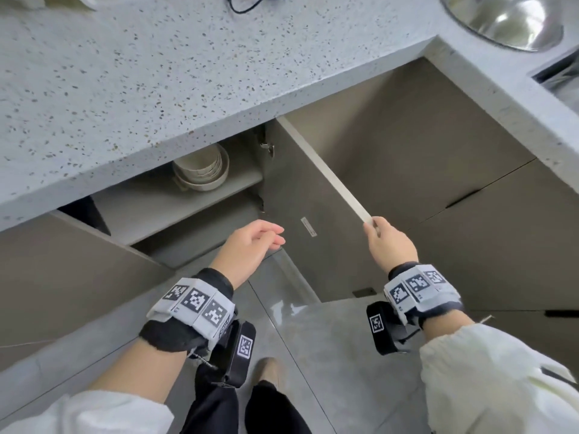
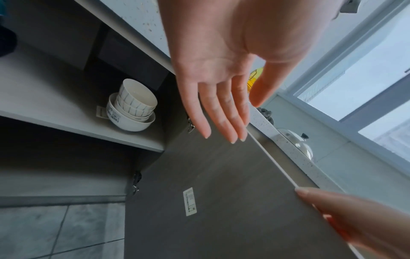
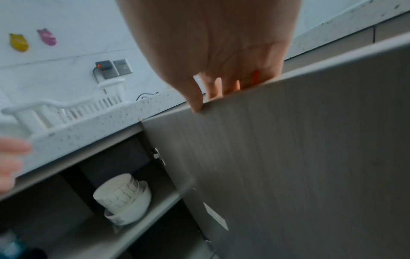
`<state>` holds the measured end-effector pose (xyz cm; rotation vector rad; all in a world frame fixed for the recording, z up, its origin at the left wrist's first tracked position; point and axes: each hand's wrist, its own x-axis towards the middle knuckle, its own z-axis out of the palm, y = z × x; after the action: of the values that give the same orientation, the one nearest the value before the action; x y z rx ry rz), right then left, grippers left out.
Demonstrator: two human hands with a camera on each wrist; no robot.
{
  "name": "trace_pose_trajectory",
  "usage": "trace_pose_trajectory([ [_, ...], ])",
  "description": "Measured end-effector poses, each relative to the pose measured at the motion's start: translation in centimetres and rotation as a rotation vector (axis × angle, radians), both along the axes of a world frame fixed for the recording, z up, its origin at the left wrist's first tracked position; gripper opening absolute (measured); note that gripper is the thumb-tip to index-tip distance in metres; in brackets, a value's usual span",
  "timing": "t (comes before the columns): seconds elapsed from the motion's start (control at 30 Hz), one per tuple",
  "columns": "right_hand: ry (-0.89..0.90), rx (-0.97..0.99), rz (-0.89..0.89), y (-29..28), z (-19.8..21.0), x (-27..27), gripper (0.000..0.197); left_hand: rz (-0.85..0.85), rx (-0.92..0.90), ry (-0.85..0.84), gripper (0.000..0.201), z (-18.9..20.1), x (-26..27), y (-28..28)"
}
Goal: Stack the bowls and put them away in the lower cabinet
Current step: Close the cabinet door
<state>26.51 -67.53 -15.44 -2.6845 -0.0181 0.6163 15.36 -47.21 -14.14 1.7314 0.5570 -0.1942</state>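
A stack of white bowls (image 1: 202, 169) (image 2: 133, 108) (image 3: 124, 198) sits on the upper shelf (image 1: 163, 205) inside the lower cabinet, near its right wall. The grey cabinet door (image 1: 316, 211) (image 2: 221, 192) (image 3: 299, 157) stands open. My right hand (image 1: 388, 242) (image 3: 213, 91) grips the door's top corner, thumb on the inner face and fingers over the edge. My left hand (image 1: 250, 245) (image 2: 221, 105) hovers in front of the cabinet with straight, relaxed fingers and holds nothing.
The speckled countertop (image 1: 141, 73) overhangs the cabinet, and a steel sink (image 1: 507, 17) sits at the back right. A white dish rack (image 3: 66, 108) stands on the counter. Closed cabinet doors (image 1: 470, 151) flank the right. Grey floor tiles (image 1: 313, 339) lie below.
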Motion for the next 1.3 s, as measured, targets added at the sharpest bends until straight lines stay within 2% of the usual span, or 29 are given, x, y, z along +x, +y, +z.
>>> trace_pose_trajectory([
  [0.2, 0.115, 0.056, 0.078, 2.1, 1.1, -3.6, 0.029, 0.029, 0.009, 0.044, 0.022, -0.3, -2.9, 0.3],
  [0.33, 0.275, 0.276, 0.033, 5.0, 0.3, -6.4, 0.039, 0.054, 0.004, 0.066, 0.019, -0.5, -5.2, 1.2],
  [0.43, 0.417, 0.460, 0.003, 8.5, 0.0, -8.3, 0.034, 0.093, 0.006, 0.108, 0.019, -1.2, -7.4, 2.9],
  [0.5, 0.499, 0.515, 0.031, 11.4, 0.2, -9.2, 0.031, 0.095, 0.006, 0.147, 0.020, -1.6, -8.7, 4.1],
  [0.6, 0.602, 0.571, 0.061, 15.4, 0.4, -10.3, 0.043, 0.101, 0.047, 0.161, 0.032, -1.6, -10.4, 6.0],
  [0.77, 0.617, 0.615, 0.117, 23.1, -0.3, -11.6, 0.054, 0.381, 0.312, 0.124, 0.039, -2.0, -13.6, 11.9],
  [0.9, 0.682, 0.696, -0.010, 27.9, -1.0, -11.4, 0.054, 0.576, 0.380, -0.032, 0.026, -2.8, -15.1, 16.2],
  [0.97, 0.689, 0.695, -0.054, 30.0, -1.2, -11.2, 0.052, 0.595, 0.326, -0.007, 0.022, -3.7, -15.6, 17.7],
  [1.1, 0.645, 0.687, -0.090, 33.3, -1.6, -11.1, 0.047, 0.413, 0.092, 0.105, 0.026, -5.7, -14.8, 19.8],
  [1.23, 0.591, 0.716, -0.170, 36.2, -2.1, -10.5, 0.047, 0.389, 0.050, 0.128, 0.046, -6.0, -12.9, 22.5],
  [1.3, 0.587, 0.713, -0.193, 37.7, -2.6, -10.3, 0.051, 0.385, 0.036, 0.144, 0.050, -6.2, -12.1, 24.0],
])
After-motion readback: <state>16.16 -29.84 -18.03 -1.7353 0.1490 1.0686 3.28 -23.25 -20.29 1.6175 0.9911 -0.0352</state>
